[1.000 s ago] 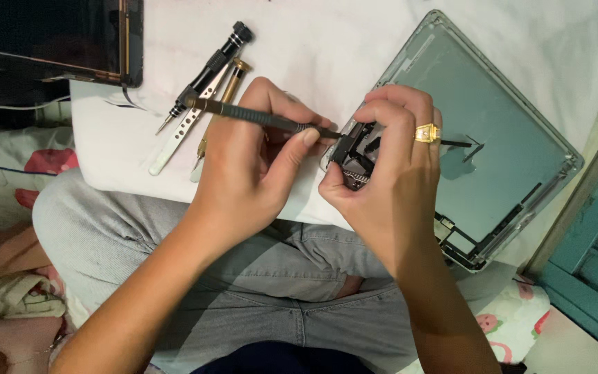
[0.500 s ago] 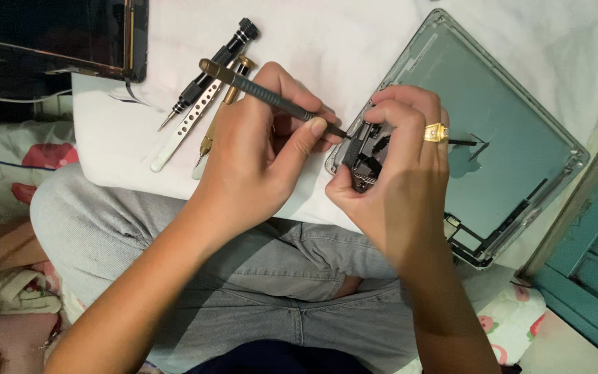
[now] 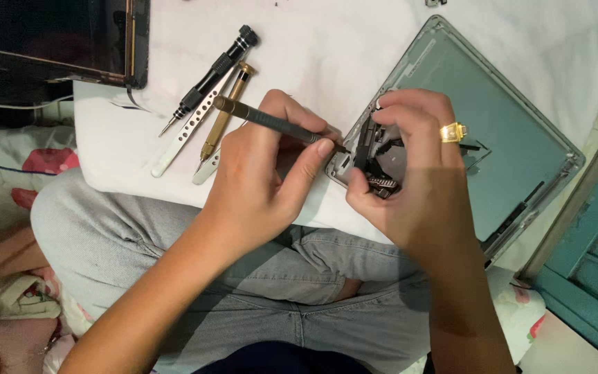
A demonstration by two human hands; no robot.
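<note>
On the lap, grey trousers fill the near part of the view, with a floral cloth at the left edge. Just beyond the knees lies a white sheet, and both hands work over its near edge.

The left hand is closed in a pen grip on a dark screwdriver; the shaft slants down to the right, its tip touching a small dark part. The right hand, a gold ring on one finger, is closed around that part, thumb below and fingertips on top. The part sits at the near left corner of the grey tablet shell, which lies open-side up on the sheet and tilted, its far corner pointing away.

Left of the left hand, three spare tools lie side by side on the sheet: a black driver, white tweezers and a brass driver, all slanting the same way.

Farther off at top left rests a dark screen panel. At the right edge stands teal woodwork.
</note>
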